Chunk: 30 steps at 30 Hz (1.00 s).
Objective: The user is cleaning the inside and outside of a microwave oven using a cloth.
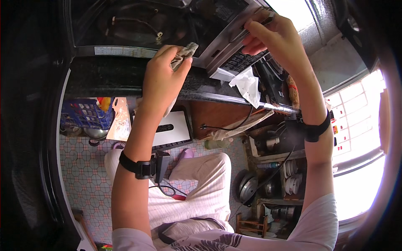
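My left hand [165,67] pinches a crumpled greyish cloth [185,56] between thumb and fingers, with a corner poking out past the fingertips. It is above the front edge of a black glossy appliance panel [132,34]. My right hand [270,37] is at the upper right, its fingers curled around a thin metal object [268,19] that they partly hide. Beneath that hand runs a metal frame [216,50] along the panel's side, next to a dark plate [240,61] bearing writing. A crumpled white tissue [248,84] hangs over the dark counter edge nearby.
Below the counter are a blue plastic basket [88,114], a white-topped box [172,130] and a loose power plug [204,126]. A green bottle [218,143] lies on the tiled floor. At right stand shelves with bowls [292,185] and a metal pot [248,188].
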Each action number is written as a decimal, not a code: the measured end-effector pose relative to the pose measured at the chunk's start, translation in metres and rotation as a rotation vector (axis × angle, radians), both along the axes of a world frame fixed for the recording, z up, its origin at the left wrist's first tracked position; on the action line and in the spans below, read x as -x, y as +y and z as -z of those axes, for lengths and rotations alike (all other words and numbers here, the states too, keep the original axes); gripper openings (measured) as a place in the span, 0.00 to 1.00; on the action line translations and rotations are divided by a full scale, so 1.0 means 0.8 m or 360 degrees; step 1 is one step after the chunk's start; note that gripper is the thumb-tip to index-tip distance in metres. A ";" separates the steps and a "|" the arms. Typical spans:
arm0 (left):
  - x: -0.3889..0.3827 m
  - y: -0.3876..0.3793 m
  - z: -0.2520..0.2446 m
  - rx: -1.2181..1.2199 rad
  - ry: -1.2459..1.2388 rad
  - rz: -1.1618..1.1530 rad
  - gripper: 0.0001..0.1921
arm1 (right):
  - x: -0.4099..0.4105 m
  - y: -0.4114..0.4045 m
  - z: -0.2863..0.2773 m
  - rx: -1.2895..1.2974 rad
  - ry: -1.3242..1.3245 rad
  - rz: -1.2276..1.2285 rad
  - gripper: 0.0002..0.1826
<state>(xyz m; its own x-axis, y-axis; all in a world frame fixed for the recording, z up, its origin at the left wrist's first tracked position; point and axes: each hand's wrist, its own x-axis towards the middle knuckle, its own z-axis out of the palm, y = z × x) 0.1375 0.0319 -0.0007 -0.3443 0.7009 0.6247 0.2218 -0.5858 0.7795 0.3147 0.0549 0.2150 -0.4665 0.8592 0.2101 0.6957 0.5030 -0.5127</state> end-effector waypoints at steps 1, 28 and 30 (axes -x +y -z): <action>0.001 0.000 0.001 0.0024 0.0000 0.0006 0.12 | 0.002 -0.003 0.002 -0.0004 -0.0002 0.0003 0.17; 0.002 -0.001 0.000 0.0058 0.0031 -0.0001 0.12 | 0.021 -0.003 0.012 0.0053 -0.0086 0.0010 0.17; 0.001 -0.001 -0.001 0.0040 0.0036 -0.0008 0.12 | 0.017 0.001 0.007 -0.0009 -0.0131 0.0035 0.18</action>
<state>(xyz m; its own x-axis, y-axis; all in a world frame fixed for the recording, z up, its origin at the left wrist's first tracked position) 0.1365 0.0310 0.0000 -0.3339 0.7149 0.6143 0.2423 -0.5647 0.7889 0.3012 0.0554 0.2094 -0.4636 0.8682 0.1768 0.7463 0.4902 -0.4503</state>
